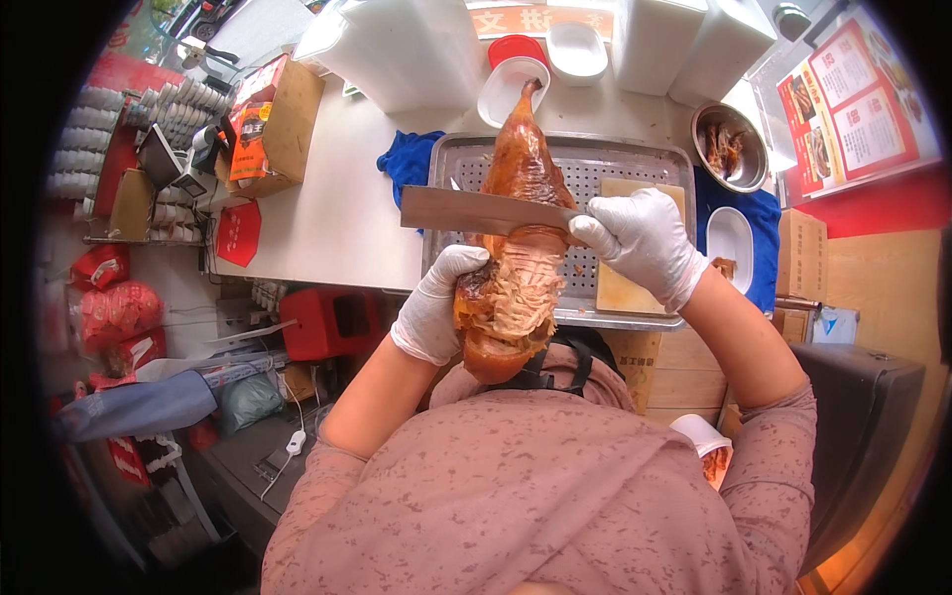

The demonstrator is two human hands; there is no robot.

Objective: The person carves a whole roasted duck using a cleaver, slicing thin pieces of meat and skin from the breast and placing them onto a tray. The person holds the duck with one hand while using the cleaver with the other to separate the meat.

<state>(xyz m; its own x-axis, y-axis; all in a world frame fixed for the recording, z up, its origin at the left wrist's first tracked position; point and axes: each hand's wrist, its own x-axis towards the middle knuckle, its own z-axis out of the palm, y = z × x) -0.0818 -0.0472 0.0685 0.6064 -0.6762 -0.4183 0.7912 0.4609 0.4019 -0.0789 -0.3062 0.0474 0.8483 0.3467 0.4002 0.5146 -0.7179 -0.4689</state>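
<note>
A glossy brown roast duck is held up over a perforated metal tray. My left hand, in a white glove, grips its near left side. Pale sliced meat lies bare on the near half, while browned skin covers the far half. Across the bird's middle rests the broad blade of a cleaver, pointing left. My gloved right hand is closed around the handle end, with the handle itself mostly hidden. Under that hand a yellowish cutting board sits in the tray's right side.
Blue cloths flank the tray. At right are a steel bowl of bony pieces and a white plastic container. More white containers and tall white stacks stand behind. A cardboard box is at left.
</note>
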